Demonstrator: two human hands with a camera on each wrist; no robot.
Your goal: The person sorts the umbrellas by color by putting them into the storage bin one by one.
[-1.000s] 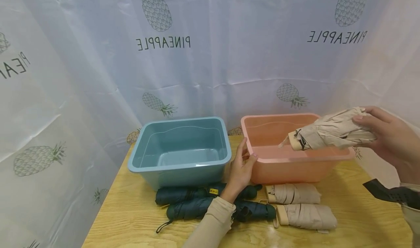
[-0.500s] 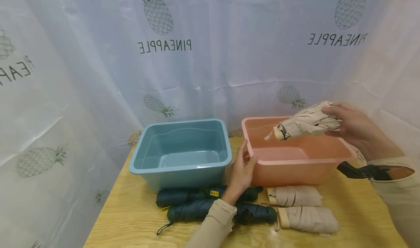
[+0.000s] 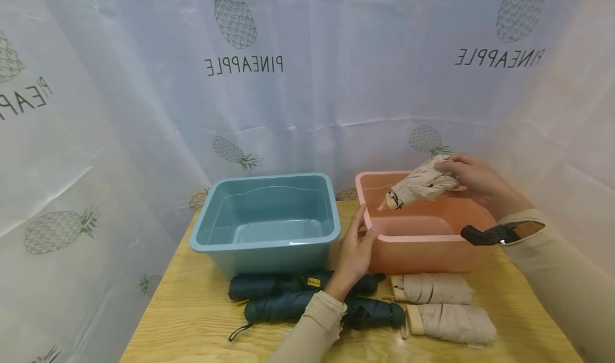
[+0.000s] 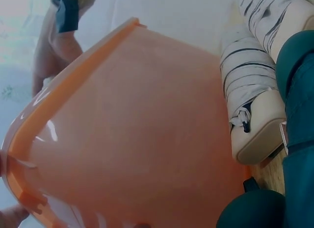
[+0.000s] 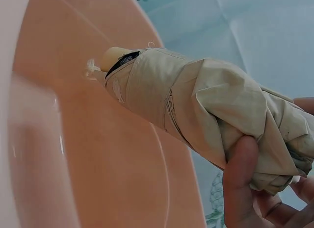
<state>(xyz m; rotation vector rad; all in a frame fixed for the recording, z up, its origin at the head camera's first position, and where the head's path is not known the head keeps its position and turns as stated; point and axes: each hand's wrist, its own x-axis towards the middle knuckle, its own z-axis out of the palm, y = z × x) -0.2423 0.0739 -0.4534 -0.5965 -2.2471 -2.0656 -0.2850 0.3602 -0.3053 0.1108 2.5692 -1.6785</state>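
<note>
Holding a beige folded umbrella in the right hand, with fingers curled round its fabric end; tilted handle-down above the interior of the pink bin; gripping that bin's near left corner with the left hand, thumb and fingers at the rim; seen on the tabletop: blue bin alongside, two dark folded umbrellas mostly before it, two beige umbrellas before the pink bin.

Head: facing forward and down, far enough back for the blue tub and pink tub.
Left wrist: close, facing the pink tub's outer wall.
Right wrist: near the beige umbrella, facing inside the pink tub.
Shared, head and right wrist: beige umbrella, pink tub's inside.
</note>
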